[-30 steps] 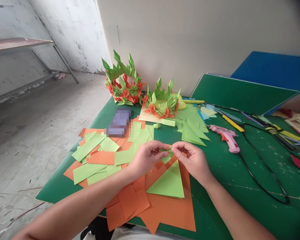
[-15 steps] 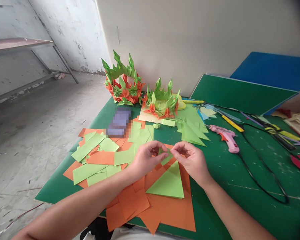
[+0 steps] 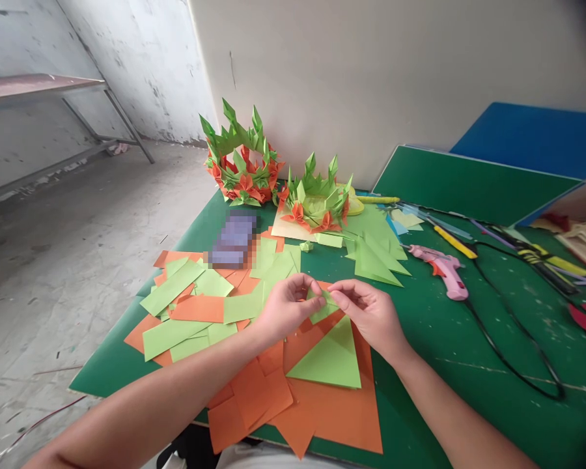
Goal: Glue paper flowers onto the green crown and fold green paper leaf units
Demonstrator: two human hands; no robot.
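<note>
A small piece of green paper (image 3: 323, 306) is pinched between both hands, partly covered by the fingers. My left hand (image 3: 292, 305) is closed on its left side, thumb against the fingertips. On the other side my right hand (image 3: 368, 314) grips it the same way. Just below lies a folded green paper triangle (image 3: 331, 359), resting on a large orange sheet (image 3: 351, 417). Smaller orange paper pieces (image 3: 256, 400) overlap that sheet at its left. Green paper strips (image 3: 173, 286) are scattered past my left forearm.
Two green-and-orange paper crowns stand at the back, a taller one (image 3: 241, 185) and a lower one (image 3: 317, 212). A pink glue gun (image 3: 442, 267) lies right with its black cord (image 3: 508, 371) looping over the green table (image 3: 478, 410). A blurred-out rectangular object (image 3: 233, 240) lies left.
Both hands have shifted very slightly, the right one a little to the left and down. More of the small green paper shows between the fingers. The things on the table have stayed put.
</note>
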